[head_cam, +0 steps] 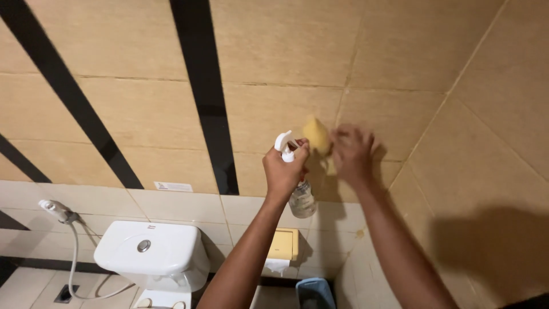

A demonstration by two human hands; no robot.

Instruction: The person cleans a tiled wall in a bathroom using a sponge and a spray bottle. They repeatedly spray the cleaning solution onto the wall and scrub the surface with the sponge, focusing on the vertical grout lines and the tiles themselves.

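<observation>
My left hand is closed round the neck of a clear spray bottle with a white trigger head, held up in front of the beige tiled wall. My right hand, blurred with motion, presses a yellow sponge against the wall just right of the bottle's nozzle. The sponge is partly hidden by my fingers.
A white toilet cistern stands at the lower left, with a hand sprayer and hose on the wall beside it. A yellow tissue dispenser hangs below my arms, above a blue bin. The wall corner runs on the right.
</observation>
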